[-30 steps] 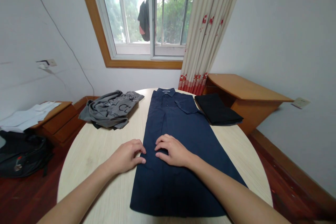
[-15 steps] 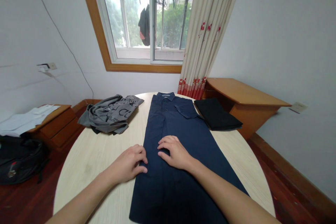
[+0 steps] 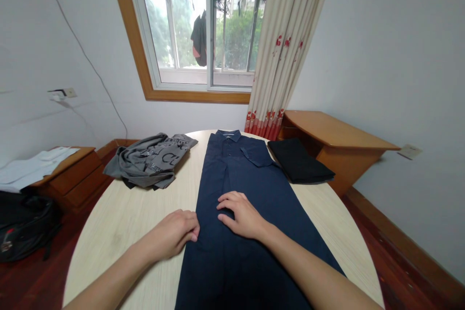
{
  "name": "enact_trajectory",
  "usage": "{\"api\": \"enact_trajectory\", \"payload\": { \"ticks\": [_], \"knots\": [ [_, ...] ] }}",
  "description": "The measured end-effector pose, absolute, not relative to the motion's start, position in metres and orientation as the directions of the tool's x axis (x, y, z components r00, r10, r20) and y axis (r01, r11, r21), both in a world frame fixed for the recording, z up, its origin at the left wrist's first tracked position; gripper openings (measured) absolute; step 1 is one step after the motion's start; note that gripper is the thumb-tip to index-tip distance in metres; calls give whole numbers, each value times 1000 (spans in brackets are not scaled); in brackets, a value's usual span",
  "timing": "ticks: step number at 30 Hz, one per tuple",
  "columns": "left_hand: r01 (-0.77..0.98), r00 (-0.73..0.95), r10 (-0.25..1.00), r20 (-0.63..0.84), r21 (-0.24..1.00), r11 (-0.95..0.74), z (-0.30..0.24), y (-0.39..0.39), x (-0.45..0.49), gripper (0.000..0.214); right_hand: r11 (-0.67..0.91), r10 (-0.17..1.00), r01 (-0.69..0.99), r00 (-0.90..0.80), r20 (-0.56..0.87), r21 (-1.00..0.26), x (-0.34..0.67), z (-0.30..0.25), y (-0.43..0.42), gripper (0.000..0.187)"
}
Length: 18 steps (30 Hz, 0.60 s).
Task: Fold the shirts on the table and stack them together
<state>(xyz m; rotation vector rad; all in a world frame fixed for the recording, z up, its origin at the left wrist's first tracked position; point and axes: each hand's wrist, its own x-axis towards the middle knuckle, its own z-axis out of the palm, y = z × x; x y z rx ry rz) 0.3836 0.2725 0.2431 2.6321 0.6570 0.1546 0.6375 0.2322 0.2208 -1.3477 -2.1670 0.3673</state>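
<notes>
A navy collared shirt (image 3: 250, 189) lies lengthwise over the table, its collar at the far end. One short sleeve is folded inward on the right, and the left side is turned over toward the middle. My left hand (image 3: 178, 233) is closed at the shirt's left edge, thumb and fingers together on the fabric. My right hand (image 3: 241, 215) rests palm down on the middle of the shirt, fingers apart and slightly bent.
The round pale table (image 3: 119, 232) also carries a crumpled grey printed shirt (image 3: 152, 160) at the far left and a folded black garment (image 3: 301, 162) at the far right. A wooden desk (image 3: 334, 128) stands beyond the right edge; a black backpack (image 3: 25, 225) is at left.
My left hand's fingers have closed together at the shirt's left edge; before, thumb and fingers were apart. My right hand has stayed in nearly the same place on the fabric.
</notes>
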Motion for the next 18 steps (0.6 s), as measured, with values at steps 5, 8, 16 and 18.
{"api": "enact_trajectory", "payload": {
  "ticks": [5, 8, 16, 18],
  "knots": [
    [388, 888, 457, 47, 457, -800, 246, 274, 379, 25, 458, 887, 740, -349, 301, -492, 636, 221, 231, 18],
    [412, 853, 509, 118, 448, -794, 245, 273, 379, 35, 454, 889, 750, -348, 297, -480, 636, 221, 231, 20],
    [550, 834, 505, -222, 414, -726, 236, 262, 382, 105, 376, 926, 790, -313, 210, -483, 643, 223, 234, 40],
    [511, 860, 446, -250, 435, -741, 239, 254, 384, 114, 351, 936, 800, -302, 178, -486, 644, 223, 235, 43]
  ]
}}
